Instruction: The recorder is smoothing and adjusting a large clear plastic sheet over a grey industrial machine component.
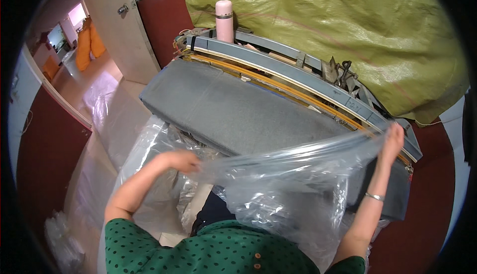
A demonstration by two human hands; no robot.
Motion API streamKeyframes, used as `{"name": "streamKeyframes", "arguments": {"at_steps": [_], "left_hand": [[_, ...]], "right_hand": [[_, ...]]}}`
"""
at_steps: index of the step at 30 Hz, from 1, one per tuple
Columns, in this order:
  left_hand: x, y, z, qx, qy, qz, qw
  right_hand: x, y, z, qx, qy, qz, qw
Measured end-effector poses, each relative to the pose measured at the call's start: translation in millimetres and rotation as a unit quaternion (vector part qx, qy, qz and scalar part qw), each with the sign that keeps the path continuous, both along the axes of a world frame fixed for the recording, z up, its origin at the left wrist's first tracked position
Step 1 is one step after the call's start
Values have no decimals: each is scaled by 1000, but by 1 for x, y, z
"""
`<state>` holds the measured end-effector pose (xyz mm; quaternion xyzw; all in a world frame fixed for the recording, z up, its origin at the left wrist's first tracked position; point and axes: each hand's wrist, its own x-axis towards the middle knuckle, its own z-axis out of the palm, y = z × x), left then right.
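Note:
A clear plastic sheet (pixel 293 167) hangs stretched between my two hands, in front of and partly over a grey padded worktop (pixel 223 102). My left hand (pixel 184 162) pinches its left end, slightly blurred, near the worktop's front edge. Farther out and higher, my right hand (pixel 394 137) is closed on the other end, beside the right end of a long grey metal bar (pixel 298 78). Loose folds of the plastic fall toward my lap. The fingertips of both hands are partly hidden.
A pink flask (pixel 224 23) stands at the bar's far left. Yellow-green woven sheeting (pixel 338 30) covers the wall behind. More clear plastic (pixel 99 174) lies on the floor at left, near an open door (pixel 117 25). Metal tools (pixel 343 73) lie behind the bar.

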<state>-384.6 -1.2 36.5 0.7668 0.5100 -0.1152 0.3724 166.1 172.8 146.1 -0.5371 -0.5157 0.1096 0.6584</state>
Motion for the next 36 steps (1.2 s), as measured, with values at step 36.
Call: {"name": "streamKeyframes", "arguments": {"at_steps": [36], "left_hand": [[-190,89,27,607,-338,562,449]], "right_hand": [[214,-45,-55,-251,-328,-261,872]]}}
